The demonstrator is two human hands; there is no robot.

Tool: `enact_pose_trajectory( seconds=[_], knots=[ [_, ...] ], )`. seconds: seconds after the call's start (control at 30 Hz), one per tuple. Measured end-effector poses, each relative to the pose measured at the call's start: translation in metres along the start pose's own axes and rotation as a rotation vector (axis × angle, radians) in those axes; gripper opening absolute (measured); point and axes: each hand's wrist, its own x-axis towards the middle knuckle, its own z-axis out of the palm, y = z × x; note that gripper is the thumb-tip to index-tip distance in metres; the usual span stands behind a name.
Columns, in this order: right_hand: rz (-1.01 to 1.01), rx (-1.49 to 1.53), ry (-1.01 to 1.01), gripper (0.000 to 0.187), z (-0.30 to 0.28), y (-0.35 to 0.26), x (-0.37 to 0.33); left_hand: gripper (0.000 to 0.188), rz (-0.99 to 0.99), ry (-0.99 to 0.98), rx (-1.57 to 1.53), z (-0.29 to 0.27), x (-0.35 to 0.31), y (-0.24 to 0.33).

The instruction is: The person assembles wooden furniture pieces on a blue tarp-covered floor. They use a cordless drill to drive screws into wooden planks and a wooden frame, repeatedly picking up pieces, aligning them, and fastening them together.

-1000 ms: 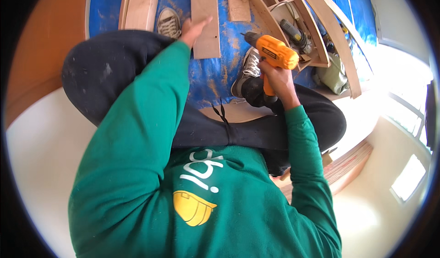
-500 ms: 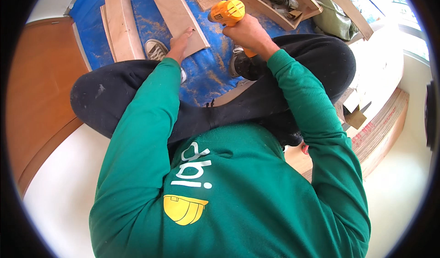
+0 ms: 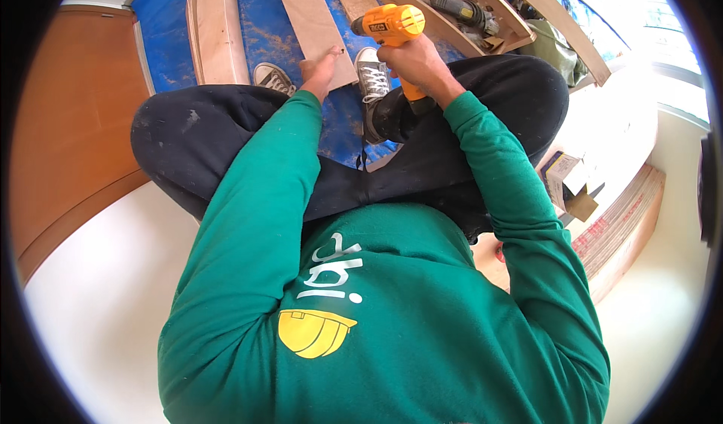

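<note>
My right hand (image 3: 419,62) is wrapped round the grip of a yellow cordless drill (image 3: 393,23). The drill is held up, its dark chuck pointing left toward a long plywood board (image 3: 307,16) but apart from it. At the board's near end, my left hand (image 3: 321,70) grips the left edge, thumb on the top face; its other fingers are partly hidden. A small dark spot, perhaps a hole or screw, shows beside the thumb. My two canvas shoes flank this end: the left shoe (image 3: 274,78) is partly hidden, the right shoe (image 3: 373,76) close to the board's corner.
A blue sheet (image 3: 271,47) strewn with sawdust covers the floor. Other boards (image 3: 219,32) lie at left. A wooden frame (image 3: 520,28) holds a grey power tool (image 3: 461,11), with a green bag (image 3: 548,51) beside it. At right are an open carton (image 3: 565,179) and stacked panels (image 3: 621,224).
My right shoe has moved left toward the board's end and now shows more fully. The whole view has shifted slightly. Both hands keep their holds on the drill and the board.
</note>
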Motion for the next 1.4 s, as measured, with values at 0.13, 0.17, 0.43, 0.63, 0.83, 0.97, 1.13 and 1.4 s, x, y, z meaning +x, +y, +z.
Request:
enact_pose_trajectory(
  seconds=[0.13, 0.17, 0.43, 0.63, 0.83, 0.97, 1.13, 1.4],
  knots=[
    [0.022, -0.168, -0.071, 0.043, 0.005, 0.009, 0.005, 0.077, -0.004, 0.06, 0.02, 0.004, -0.002, 0.001],
    [0.045, -0.201, -0.087, 0.042, 0.004, 0.012, 0.004, 0.076, 0.017, 0.046, -0.002, 0.005, -0.001, 0.0],
    [0.086, -0.276, -0.091, 0.04, 0.011, 0.023, 0.009, 0.078, 0.04, 0.001, -0.094, 0.009, 0.007, -0.011],
    [0.296, -0.2, -0.158, 0.037, 0.008, 0.033, 0.028, 0.096, 0.051, -0.113, -0.203, 0.011, 0.025, -0.02],
    [0.248, -0.249, -0.324, 0.037, 0.029, 0.036, 0.03, 0.095, 0.084, -0.105, -0.227, 0.011, 0.023, -0.02],
    [0.274, -0.234, -0.288, 0.035, 0.028, 0.029, 0.026, 0.08, 0.08, -0.047, -0.178, 0.01, 0.015, -0.014],
    [0.215, -0.002, -0.202, 0.028, 0.005, 0.018, 0.021, 0.074, 0.037, 0.037, -0.136, 0.015, 0.019, -0.015],
    [0.13, -0.056, -0.217, 0.038, -0.003, -0.012, 0.019, 0.087, -0.038, -0.035, -0.113, 0.005, -0.002, 0.004]
  ],
)
